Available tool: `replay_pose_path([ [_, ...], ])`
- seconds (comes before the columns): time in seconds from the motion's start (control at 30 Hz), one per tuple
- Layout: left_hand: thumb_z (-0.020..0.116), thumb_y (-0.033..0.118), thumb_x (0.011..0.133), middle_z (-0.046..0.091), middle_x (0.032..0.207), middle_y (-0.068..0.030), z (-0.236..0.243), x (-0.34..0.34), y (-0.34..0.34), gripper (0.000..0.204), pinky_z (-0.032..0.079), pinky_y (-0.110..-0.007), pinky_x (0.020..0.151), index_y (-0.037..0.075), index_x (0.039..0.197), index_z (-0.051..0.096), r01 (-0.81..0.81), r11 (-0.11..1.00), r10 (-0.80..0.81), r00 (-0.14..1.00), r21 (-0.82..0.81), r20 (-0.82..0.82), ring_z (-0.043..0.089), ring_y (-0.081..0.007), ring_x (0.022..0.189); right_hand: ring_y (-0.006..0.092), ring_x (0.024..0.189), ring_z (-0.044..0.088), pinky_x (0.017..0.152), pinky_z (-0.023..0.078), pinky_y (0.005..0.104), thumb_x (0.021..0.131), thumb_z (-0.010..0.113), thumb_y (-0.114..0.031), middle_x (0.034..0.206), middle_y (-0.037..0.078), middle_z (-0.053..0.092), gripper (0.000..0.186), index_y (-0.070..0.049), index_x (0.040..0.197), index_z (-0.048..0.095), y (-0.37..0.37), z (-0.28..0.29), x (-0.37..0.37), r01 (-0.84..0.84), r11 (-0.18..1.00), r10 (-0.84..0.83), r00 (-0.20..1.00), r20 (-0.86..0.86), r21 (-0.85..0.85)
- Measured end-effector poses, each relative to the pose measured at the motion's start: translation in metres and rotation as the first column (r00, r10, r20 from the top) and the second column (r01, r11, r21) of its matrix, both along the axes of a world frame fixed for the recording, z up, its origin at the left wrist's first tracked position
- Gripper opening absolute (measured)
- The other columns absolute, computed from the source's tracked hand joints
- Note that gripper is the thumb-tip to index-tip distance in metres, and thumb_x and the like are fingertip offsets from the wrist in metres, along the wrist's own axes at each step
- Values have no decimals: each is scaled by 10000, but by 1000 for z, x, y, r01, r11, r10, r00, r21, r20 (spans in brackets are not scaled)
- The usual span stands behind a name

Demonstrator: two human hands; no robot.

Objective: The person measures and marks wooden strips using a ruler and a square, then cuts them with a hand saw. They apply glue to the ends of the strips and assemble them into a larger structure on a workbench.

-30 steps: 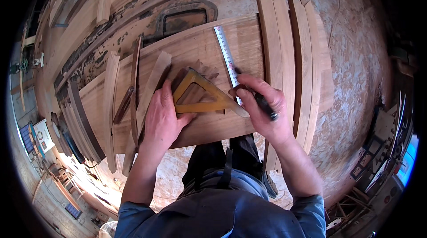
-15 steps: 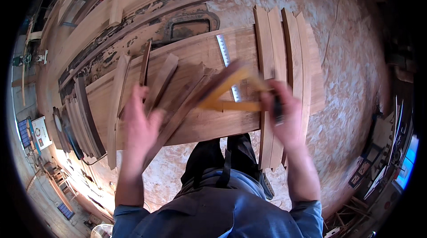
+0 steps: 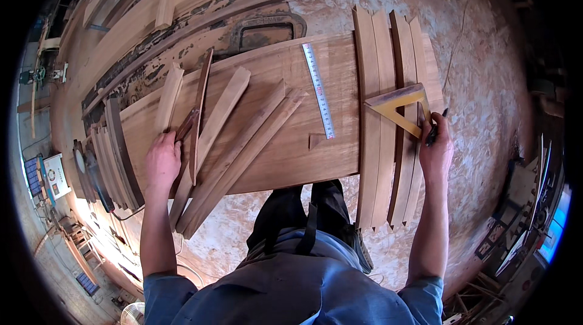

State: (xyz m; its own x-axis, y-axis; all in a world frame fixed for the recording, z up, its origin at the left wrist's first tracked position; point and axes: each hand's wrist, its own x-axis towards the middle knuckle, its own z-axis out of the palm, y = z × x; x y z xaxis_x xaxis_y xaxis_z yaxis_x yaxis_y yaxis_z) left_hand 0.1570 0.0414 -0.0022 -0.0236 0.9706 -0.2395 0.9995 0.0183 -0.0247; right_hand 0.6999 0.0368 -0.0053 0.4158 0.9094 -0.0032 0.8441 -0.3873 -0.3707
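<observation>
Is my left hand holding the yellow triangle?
No, the right hand holds the yellow triangle, while the left hand is at a wooden strip.

Ruler [image 3: 319, 92] interrupts open board [image 3: 344, 76] between wooden strips [image 3: 368, 161].

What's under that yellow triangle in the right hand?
Wooden strips lie under the yellow triangle, showing through its opening and around its edges. Whatever its solid frame covers can't be seen, nor whether it touches them.

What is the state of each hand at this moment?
Left hand: closed, holding a wooden strip.
Right hand: closed, holding a yellow triangular square and a black pen.
</observation>
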Motion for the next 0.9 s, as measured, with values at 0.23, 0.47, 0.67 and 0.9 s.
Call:
replay_pose_path([
  [0.23,508,194,945,646,1001,-222,39,18,-5,252,492,-454,791,25,1121,572,-339,941,315,883,8,347,626,-398,918,327,871,645,775,502,383,916,604,-108,1010,169,655,208,-45,1114,593,-5,21,-11,-65,965,78,996,-42,254],
  [0.47,657,182,888,654,771,-178,22,119,-8,194,496,-391,628,11,933,578,-347,930,345,721,-118,600,650,-301,665,148,590,538,563,434,296,753,615,99,674,33,519,338,-36,1063,598,-16,41,-109,-258,925,378,680,-629,277],
  [0.67,645,134,901,659,768,-142,13,136,-36,166,498,-338,638,-8,959,582,-339,938,282,636,-68,719,656,-231,688,352,879,562,757,477,433,676,589,111,918,162,585,500,-46,1147,530,32,-5,-160,-444,789,593,732,-336,425],
  [0.9,672,158,860,646,797,-172,4,136,-43,206,501,-399,653,0,963,587,-266,961,145,717,75,682,642,-351,723,388,934,572,793,488,457,678,588,96,1002,195,607,518,-55,1165,495,65,-27,-181,-507,830,556,714,-426,232],
])
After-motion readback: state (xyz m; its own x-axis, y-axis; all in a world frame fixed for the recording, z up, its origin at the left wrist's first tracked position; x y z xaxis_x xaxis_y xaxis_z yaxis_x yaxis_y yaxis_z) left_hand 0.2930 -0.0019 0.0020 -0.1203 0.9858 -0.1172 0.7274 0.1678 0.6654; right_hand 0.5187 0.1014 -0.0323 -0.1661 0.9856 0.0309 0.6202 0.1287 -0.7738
